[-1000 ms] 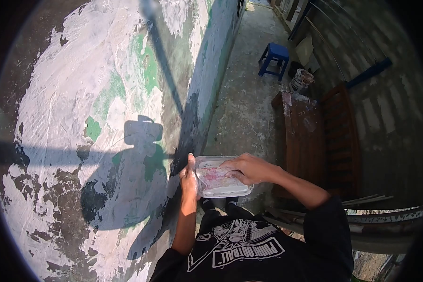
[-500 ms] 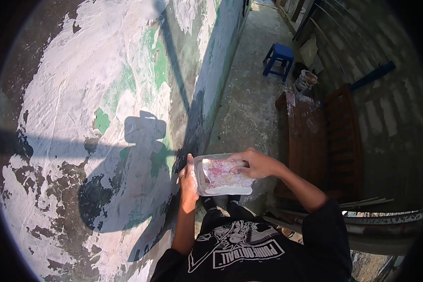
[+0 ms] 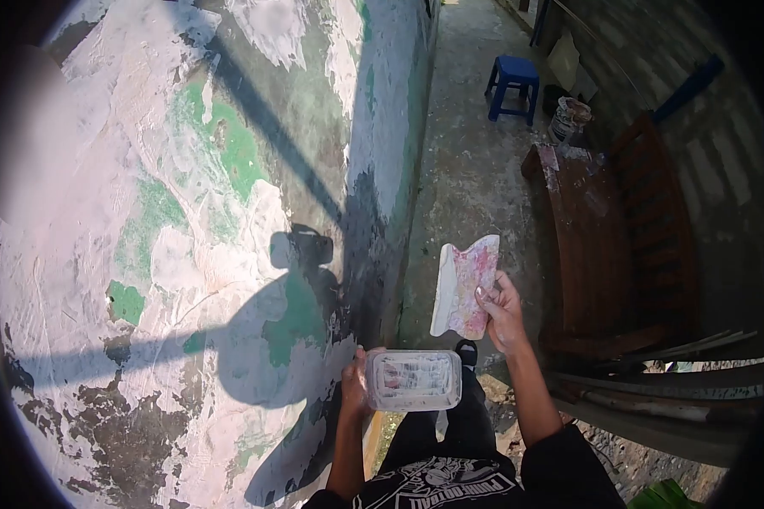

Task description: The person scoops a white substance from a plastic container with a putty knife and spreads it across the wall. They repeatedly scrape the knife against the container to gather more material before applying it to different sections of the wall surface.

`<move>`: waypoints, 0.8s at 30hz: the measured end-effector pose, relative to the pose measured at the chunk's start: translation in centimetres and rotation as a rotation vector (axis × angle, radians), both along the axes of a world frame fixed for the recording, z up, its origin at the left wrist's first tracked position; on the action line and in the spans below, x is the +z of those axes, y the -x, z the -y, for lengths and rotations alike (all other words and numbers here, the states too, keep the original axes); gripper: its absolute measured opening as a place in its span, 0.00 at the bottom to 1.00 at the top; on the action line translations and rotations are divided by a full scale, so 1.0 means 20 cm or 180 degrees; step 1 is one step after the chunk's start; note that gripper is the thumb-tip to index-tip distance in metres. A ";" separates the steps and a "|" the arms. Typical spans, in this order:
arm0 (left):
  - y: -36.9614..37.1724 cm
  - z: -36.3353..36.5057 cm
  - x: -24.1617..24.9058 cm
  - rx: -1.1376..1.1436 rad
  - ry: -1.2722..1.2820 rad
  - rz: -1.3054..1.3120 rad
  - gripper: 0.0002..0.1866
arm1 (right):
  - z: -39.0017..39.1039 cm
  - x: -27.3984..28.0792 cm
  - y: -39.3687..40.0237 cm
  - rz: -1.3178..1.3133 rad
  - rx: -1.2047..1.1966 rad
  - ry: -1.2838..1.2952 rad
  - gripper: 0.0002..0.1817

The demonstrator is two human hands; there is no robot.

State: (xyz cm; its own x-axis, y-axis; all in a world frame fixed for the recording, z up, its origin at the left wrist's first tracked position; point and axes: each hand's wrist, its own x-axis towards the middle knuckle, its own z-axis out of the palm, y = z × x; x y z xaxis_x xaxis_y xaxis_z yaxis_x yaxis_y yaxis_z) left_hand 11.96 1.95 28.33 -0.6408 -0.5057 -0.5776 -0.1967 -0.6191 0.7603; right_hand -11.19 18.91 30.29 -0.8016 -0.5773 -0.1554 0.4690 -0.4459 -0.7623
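**A:** Up by the wall (image 3: 187, 220), what's going on?

**B:** Right hand (image 3: 502, 316) pinches a loaded scraper (image 3: 465, 287); left hand (image 3: 356, 392) clasps the tub (image 3: 413, 380). Looks like skimming: next, I'd press the blade flat on a bare patch.

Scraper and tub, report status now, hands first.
Left hand grips the plastic tub by its side. Right hand holds the pink-stained scraper raised above the tub, clear of it. Patched wall at left, nothing between.

An outdoor passage beside a house under repair: a patchy wall (image 3: 187, 212) with peeling green paint and white filler, concrete floor (image 3: 467, 161), wooden bench (image 3: 603, 237), blue stool (image 3: 514, 85).
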 end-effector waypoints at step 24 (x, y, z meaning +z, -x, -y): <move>-0.24 -0.28 -1.05 0.0960 -0.0083 0.1535 0.37 | 0.62 -1.68 -0.23 -0.1287 -0.0281 -0.1062 0.11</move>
